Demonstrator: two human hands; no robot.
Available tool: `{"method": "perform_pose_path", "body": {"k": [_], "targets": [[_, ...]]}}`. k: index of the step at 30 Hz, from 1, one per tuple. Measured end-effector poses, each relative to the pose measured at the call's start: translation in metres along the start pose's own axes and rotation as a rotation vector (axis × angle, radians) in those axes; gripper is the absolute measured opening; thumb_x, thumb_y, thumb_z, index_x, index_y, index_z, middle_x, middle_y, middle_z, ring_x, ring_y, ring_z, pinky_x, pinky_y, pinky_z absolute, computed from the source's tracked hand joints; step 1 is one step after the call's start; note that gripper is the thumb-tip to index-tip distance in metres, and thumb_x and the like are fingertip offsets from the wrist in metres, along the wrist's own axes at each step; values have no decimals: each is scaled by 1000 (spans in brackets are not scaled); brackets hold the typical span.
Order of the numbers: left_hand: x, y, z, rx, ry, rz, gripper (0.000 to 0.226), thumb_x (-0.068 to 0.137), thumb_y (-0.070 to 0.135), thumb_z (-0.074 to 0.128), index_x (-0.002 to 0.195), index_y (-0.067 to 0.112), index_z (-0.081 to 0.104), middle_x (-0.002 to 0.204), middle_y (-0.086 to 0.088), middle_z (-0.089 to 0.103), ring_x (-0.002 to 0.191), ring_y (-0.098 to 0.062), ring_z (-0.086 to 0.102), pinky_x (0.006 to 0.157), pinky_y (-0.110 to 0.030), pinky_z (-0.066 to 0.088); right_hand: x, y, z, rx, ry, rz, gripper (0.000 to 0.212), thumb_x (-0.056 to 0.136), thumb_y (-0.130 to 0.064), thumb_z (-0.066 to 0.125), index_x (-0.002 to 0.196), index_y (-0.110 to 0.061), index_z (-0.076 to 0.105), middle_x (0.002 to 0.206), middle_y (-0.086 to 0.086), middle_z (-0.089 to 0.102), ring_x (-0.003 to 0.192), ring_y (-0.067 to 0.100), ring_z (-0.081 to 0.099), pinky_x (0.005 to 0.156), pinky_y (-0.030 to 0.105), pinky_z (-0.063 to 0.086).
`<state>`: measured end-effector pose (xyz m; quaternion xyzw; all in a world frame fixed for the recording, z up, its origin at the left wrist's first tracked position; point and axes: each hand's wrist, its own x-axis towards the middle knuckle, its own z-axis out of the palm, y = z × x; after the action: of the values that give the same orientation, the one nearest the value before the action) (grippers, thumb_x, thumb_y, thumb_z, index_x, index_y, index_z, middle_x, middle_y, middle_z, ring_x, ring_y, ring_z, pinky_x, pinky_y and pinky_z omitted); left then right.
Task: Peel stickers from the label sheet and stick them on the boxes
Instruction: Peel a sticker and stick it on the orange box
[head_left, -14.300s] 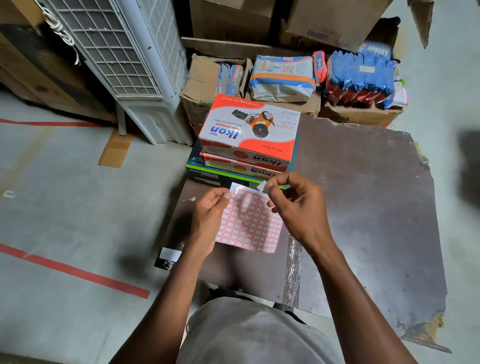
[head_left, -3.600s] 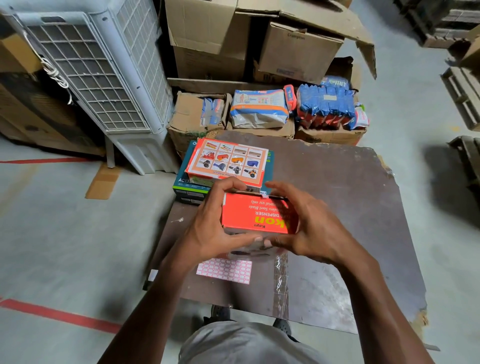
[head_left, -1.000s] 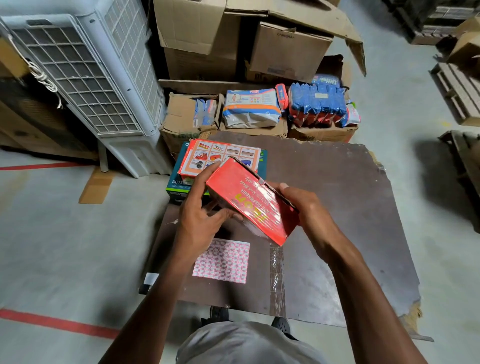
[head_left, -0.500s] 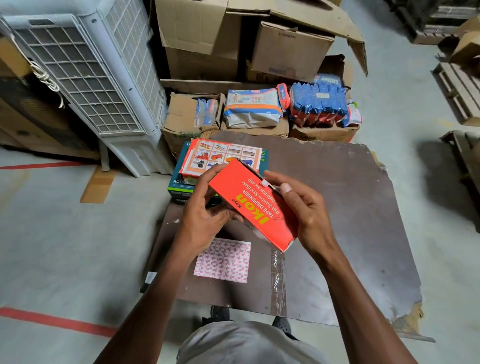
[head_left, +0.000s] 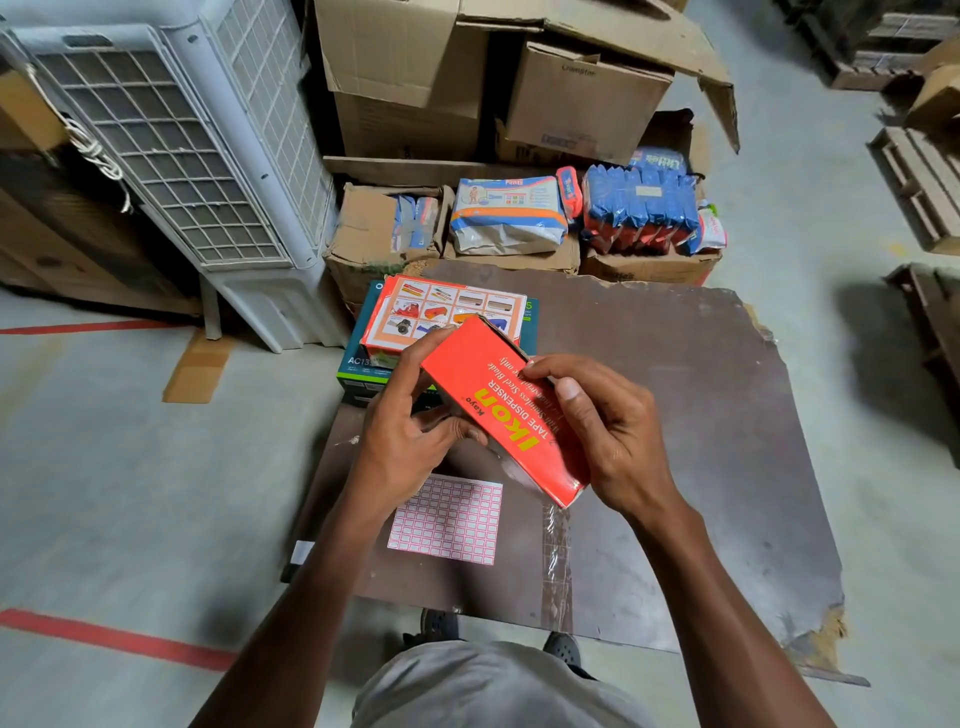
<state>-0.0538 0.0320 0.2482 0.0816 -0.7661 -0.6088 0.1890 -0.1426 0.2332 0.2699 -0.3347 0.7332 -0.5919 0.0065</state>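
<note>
We hold the red box (head_left: 506, 415) tilted above the bench (head_left: 701, 415), our left hand (head_left: 410, 436) and right hand (head_left: 602, 431) each clamping a grip on it. The label sheet (head_left: 447, 522) lies flat below, near us.

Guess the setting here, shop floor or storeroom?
Likely a storeroom or warehouse: stacked cardboard boxes, red tape lines on a concrete floor, wooden pallets at the right, and bundled packaged goods behind the work board.
</note>
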Motion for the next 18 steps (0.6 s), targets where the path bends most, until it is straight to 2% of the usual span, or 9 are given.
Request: {"method": "perform_pose_path", "body": {"k": [5,8,11,15,18], "targets": [[-1,-1,0,16,-2,19,82,77,26,82,139,60,40,140,4,56,132,-18,55,94,-23,55,1,2,-1,-30,-2,-25,32,105,-27,48,114,-12,74,119,-1,73,112,17,69,89,39,56],[-2,-5,1,12,0,27,82,80,21,82,142,54,40,143,-1,54,133,-22,54,94,-24,56,2,2,-2,-38,1,-29,34,105,-27,48,113,-9,75,119,0,74,112,18,69,89,38,57],[-2,-4,2,25,8,36,84,80,16,82,140,57,40,140,2,57,130,-19,57,93,-22,56,2,1,-2,-32,6,-40,34,104,-26,48,112,-7,75,119,2,74,112,18,69,90,37,56],[-1,-5,2,4,7,28,85,80,10,85,142,49,42,139,-7,57,128,-24,58,93,-26,57,-1,-2,-2,66,38,0,31,103,-29,46,123,-16,66,124,-1,72,113,18,69,87,29,55],[-2,-7,2,-2,18,30,80,79,24,85,143,49,43,140,-7,58,128,-26,58,98,-37,58,-4,0,0,-5,49,-4,34,104,-30,44,119,-13,70,119,-2,74,108,19,70,83,42,57]]}}
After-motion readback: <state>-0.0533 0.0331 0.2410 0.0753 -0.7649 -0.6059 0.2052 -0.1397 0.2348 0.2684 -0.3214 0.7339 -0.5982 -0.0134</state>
